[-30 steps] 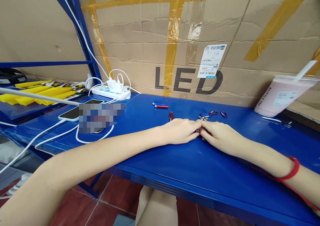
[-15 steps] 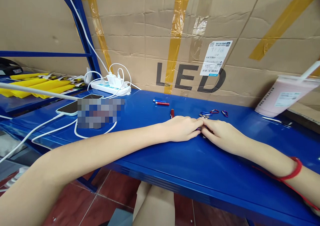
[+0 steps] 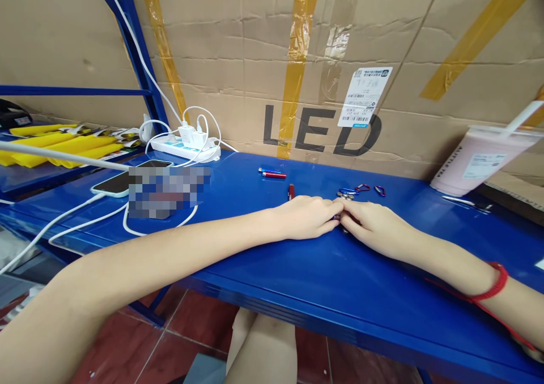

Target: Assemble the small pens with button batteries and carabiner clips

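Both my hands rest on the blue metal shelf point(image 3: 323, 276) with their fingertips meeting. My left hand point(image 3: 306, 217) is closed, fingers curled toward a small dark purple item point(image 3: 337, 217) pinched between the two hands. My right hand point(image 3: 374, 225) is closed on the same item from the other side; what it is I cannot make out. Just behind the fingertips lie small carabiners point(image 3: 361, 188), blue and red, with some metal rings point(image 3: 345, 195). A red cord bracelet point(image 3: 493, 279) circles my right wrist.
A red and a blue lighter point(image 3: 272, 173) and a small red piece point(image 3: 291, 191) lie behind my left hand. A phone point(image 3: 113, 184), white cables and a power strip point(image 3: 187, 148) are at left. A pink drink cup point(image 3: 476, 160) stands right. A cardboard box point(image 3: 323, 67) forms the back wall.
The hands stay joined at the fingertips on the same spot. Only the view has shifted slightly.
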The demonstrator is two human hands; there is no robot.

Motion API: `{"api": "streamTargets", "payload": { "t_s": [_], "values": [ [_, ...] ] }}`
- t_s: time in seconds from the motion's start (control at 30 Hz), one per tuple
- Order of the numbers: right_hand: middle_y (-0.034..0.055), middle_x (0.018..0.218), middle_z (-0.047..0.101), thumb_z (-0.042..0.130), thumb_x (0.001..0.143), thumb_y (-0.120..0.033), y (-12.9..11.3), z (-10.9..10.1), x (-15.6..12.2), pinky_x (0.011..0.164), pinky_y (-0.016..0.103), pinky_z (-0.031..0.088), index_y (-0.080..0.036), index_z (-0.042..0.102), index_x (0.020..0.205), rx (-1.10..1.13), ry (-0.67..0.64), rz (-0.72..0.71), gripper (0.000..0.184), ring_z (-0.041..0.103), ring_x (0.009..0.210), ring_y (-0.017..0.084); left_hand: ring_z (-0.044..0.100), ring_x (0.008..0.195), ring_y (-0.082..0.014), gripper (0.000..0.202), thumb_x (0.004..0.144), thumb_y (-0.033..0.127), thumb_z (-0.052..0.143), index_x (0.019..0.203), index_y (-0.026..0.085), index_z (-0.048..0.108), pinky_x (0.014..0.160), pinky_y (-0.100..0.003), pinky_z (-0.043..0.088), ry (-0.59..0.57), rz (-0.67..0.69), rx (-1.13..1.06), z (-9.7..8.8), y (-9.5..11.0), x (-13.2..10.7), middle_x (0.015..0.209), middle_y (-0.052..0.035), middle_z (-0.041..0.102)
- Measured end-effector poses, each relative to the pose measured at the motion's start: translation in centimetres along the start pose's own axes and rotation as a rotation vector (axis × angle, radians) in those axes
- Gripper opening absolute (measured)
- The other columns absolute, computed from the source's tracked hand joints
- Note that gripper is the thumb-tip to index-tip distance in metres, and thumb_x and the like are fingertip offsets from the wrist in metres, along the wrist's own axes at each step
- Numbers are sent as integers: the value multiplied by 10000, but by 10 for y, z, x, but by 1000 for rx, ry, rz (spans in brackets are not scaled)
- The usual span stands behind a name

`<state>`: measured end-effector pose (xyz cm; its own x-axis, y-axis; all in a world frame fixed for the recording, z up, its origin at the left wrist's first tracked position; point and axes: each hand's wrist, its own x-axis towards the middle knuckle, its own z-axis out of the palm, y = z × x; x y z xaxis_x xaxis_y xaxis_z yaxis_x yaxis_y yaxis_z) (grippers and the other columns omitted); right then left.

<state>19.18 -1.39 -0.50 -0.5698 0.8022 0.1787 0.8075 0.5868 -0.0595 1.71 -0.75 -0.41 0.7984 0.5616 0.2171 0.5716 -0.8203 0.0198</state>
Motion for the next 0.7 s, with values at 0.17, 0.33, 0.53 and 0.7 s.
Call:
{"api": "streamTargets", "payload": {
  "t_s": [0.17,0.33,0.53,0.7],
  "values": [
    [35,870,659,302,855,-223,1,0,1,633,289,429,-227,502,836,3,-18,5,201,619,770,193,595,910,-200,183,918,265,369,1006,140,469,737,-309,477,5,8,-12,0,0,0,996,-79,622],
    [41,867,658,308,857,-221,2,0,1,619,276,417,-219,492,819,-1,-17,-8,188,614,760,183,594,908,-198,193,918,267,372,1027,138,463,726,-306,480,5,-6,-9,0,0,0,1016,-78,616],
    [36,831,658,313,859,-221,3,1,0,590,267,404,-219,486,809,-16,5,-21,180,610,724,176,594,911,-214,208,920,268,364,1034,127,466,738,-328,481,-10,-7,-8,0,0,1,1011,-86,615],
    [36,845,660,311,857,-222,2,1,0,599,272,408,-221,489,813,-11,4,-21,184,612,735,178,598,901,-218,214,920,271,359,1035,123,463,742,-331,477,-16,-17,-7,-1,1,1,987,-90,617]
  ]
}}
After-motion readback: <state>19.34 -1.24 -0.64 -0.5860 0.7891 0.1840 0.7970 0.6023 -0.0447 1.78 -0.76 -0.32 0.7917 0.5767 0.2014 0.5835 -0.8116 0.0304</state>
